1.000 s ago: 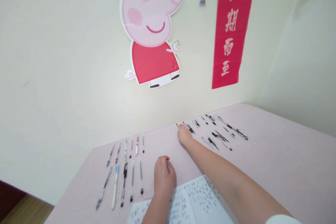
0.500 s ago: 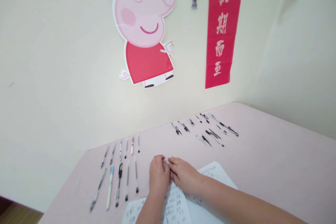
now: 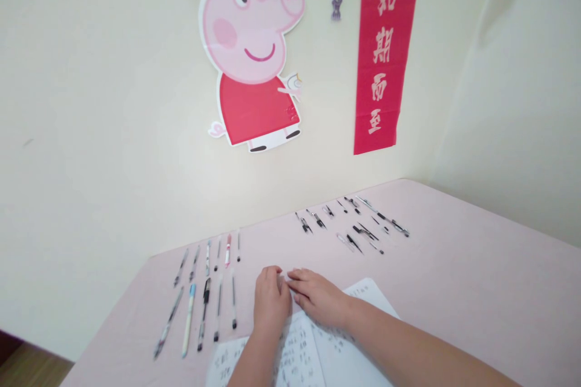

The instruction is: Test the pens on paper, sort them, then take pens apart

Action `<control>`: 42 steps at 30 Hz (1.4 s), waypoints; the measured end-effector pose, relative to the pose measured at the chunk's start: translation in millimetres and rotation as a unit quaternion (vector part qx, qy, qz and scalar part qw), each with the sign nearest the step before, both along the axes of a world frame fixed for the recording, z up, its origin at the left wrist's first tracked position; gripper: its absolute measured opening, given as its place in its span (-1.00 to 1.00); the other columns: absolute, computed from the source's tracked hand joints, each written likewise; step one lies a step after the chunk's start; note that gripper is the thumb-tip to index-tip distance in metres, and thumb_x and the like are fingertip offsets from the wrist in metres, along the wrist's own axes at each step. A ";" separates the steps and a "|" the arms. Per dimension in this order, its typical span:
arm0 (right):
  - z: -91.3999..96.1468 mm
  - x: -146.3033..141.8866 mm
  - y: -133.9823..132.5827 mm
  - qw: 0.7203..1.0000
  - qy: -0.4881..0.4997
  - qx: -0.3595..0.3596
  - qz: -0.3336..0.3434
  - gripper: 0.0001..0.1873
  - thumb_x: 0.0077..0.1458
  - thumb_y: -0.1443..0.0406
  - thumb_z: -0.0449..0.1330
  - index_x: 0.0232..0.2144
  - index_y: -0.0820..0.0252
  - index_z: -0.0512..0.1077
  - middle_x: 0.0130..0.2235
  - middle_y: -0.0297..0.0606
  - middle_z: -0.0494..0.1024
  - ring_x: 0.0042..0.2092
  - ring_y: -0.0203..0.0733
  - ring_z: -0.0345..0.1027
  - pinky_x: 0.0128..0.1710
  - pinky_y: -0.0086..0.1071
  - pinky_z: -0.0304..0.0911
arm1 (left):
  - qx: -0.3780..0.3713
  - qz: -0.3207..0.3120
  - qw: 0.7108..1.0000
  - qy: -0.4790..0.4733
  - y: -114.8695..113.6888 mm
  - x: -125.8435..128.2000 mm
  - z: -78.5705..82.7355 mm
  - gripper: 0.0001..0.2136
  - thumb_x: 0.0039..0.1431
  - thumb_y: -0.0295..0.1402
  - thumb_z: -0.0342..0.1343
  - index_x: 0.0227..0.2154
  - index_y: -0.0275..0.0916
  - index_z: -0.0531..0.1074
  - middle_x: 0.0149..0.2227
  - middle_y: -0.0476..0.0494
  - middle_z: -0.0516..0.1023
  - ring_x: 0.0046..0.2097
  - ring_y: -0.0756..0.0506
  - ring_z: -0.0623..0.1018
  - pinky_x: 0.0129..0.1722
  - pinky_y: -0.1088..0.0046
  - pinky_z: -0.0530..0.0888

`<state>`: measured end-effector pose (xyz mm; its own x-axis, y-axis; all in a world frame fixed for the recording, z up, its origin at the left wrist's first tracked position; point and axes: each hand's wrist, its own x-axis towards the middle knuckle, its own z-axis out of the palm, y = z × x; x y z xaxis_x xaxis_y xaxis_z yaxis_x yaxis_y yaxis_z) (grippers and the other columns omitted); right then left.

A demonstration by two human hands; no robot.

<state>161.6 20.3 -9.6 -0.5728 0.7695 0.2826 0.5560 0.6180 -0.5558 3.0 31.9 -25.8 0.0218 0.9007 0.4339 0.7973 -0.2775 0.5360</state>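
My left hand [image 3: 272,299] rests at the top edge of a handwritten sheet [image 3: 299,354], its fingers curled inward. My right hand [image 3: 320,296] reaches in from the right with bent fingers held together. The fingertips of both hands nearly meet, with a narrow gap between them. Whatever they may hold there is hidden or too small to name. Beneath my right wrist lies a white page [image 3: 370,299] with writing along its top. Nearest to my left hand on the left is a slim pen refill [image 3: 234,302] with a dark end.
Several pens, including a blue-capped pen [image 3: 189,320] and a pink pen [image 3: 227,251], lie in two rows on the left. Small dismantled pen parts [image 3: 354,240] lie farther back. The pink table [image 3: 472,290] meets a wall with a pig cutout [image 3: 258,109] and red banner [image 3: 381,72].
My hands have shifted slightly left, and the gap between their fingertips is a little wider. The camera view has tilted a little. The pens and parts keep their arrangement.
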 end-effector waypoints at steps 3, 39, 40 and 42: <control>-2.0 -0.5 1.0 1.000 0.014 0.002 0.000 -0.59 0.09 0.36 0.02 0.01 0.28 0.37 0.10 -0.08 0.33 0.13 -0.10 0.14 0.17 -0.23 -0.01 | -0.006 -0.008 1.000 0.003 -1.0 0.0 0.8 -0.82 -0.02 -0.53 -0.08 -0.32 -0.27 0.32 -0.30 -0.16 0.40 -0.18 -0.13 0.41 -0.13 0.26 0.35; -2.7 1.8 1.2 0.999 0.052 -0.016 -0.001 -0.60 0.09 0.35 0.01 -0.02 0.24 0.40 0.09 -0.12 0.34 0.12 -0.11 0.16 0.15 -0.22 0.02 | -0.042 0.112 0.975 0.185 9.4 -46.4 19.0 -0.68 0.07 -0.61 -0.17 -0.14 -0.36 0.35 -0.13 -0.31 0.41 -0.16 -0.12 0.46 -0.14 0.34 0.36; -3.0 1.9 1.3 0.999 0.051 -0.017 -0.002 -0.60 0.09 0.35 0.01 -0.02 0.24 0.39 0.09 -0.12 0.34 0.12 -0.11 0.16 0.15 -0.22 0.02 | -0.042 0.105 0.978 0.175 9.5 -45.6 18.5 -0.67 0.04 -0.63 -0.16 -0.14 -0.36 0.35 -0.15 -0.29 0.41 -0.17 -0.12 0.46 -0.14 0.34 0.36; -3.5 2.0 1.4 0.999 0.049 -0.019 -0.003 -0.60 0.09 0.35 0.01 -0.02 0.25 0.39 0.10 -0.12 0.34 0.12 -0.12 0.16 0.16 -0.23 0.01 | -0.043 0.075 0.984 0.154 9.1 -42.8 17.3 -0.64 0.00 -0.65 -0.14 -0.14 -0.34 0.35 -0.19 -0.25 0.42 -0.18 -0.10 0.45 -0.14 0.35 0.37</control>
